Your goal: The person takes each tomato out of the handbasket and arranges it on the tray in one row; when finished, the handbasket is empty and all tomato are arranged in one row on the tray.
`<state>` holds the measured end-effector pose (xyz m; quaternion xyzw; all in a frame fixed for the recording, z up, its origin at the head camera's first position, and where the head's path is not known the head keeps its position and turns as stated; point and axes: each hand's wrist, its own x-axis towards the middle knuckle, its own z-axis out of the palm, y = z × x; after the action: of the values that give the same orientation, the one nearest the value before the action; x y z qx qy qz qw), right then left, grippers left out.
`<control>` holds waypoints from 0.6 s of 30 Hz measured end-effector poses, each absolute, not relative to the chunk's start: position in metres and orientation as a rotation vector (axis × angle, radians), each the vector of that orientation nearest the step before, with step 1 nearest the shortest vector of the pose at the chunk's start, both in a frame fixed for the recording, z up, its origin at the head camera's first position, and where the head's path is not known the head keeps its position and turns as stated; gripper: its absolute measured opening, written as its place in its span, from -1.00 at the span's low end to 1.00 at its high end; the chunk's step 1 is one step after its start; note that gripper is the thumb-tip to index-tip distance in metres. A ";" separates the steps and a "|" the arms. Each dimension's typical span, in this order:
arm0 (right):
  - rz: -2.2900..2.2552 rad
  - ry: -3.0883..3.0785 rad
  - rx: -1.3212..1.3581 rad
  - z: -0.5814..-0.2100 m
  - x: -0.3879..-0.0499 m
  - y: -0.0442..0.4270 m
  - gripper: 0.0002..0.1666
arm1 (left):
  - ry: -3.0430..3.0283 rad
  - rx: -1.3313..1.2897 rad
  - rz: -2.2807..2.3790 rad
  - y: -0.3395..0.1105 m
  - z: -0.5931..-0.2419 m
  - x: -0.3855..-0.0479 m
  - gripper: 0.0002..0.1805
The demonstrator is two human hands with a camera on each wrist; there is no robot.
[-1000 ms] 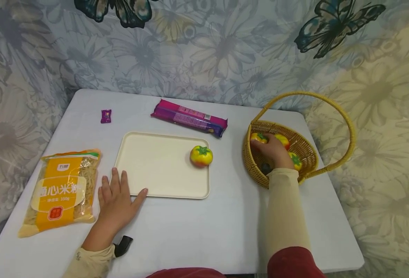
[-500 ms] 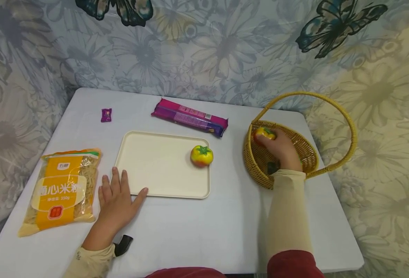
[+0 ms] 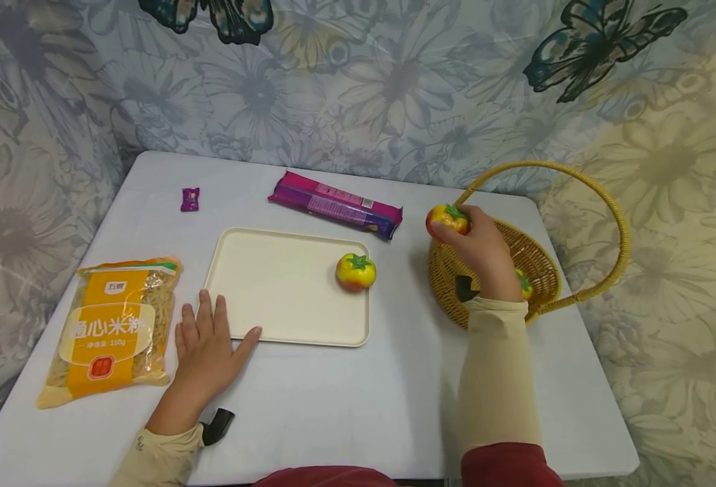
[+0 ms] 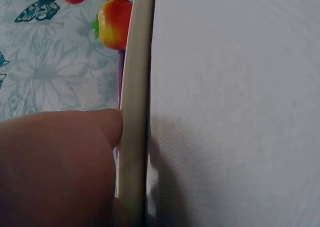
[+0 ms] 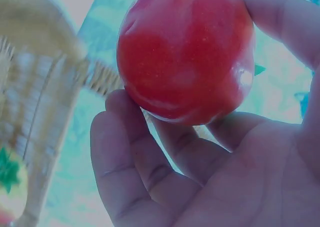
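My right hand (image 3: 488, 253) grips a red-and-yellow toy tomato (image 3: 443, 222) with a green top, held above the left rim of the wicker basket (image 3: 445, 287). In the right wrist view, fingers and thumb curl round the tomato's red underside (image 5: 185, 52). Another tomato (image 3: 523, 284) lies in the basket, partly behind the hand. A similar tomato (image 3: 355, 272) rests at the right side of the cream tray (image 3: 284, 291). My left hand (image 3: 205, 358) lies with fingers spread at the tray's lower left corner, its thumb touching the edge (image 4: 134, 87).
A yellow bag of noodles (image 3: 111, 331) lies left of the tray. Behind the tray is a long purple-pink packet (image 3: 336, 204), with a small purple sweet (image 3: 190, 199) farther left. The basket's tall handle (image 3: 622, 237) arches over toward the right.
My right hand has lifted the tomato out of the basket, up and slightly left, to above its rim. The left hand has stayed at the tray.
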<state>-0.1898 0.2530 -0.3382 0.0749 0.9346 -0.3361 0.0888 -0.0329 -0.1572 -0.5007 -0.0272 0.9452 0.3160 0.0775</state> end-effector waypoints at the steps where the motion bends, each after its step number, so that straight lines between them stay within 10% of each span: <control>1: -1.002 2.777 0.217 -0.338 -0.190 0.248 0.08 | 2.827 -0.085 0.944 -0.157 -0.501 -0.033 0.14; 18: -0.985 2.814 -0.246 -0.378 -0.177 0.148 -0.17 | 2.799 -0.110 0.918 -0.156 -0.496 -0.033 0.13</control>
<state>-0.1770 0.1479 -0.3776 -0.0818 0.9380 -0.3283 0.0749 -0.0330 -0.1564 -0.4963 -0.0370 0.9450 0.3101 0.0968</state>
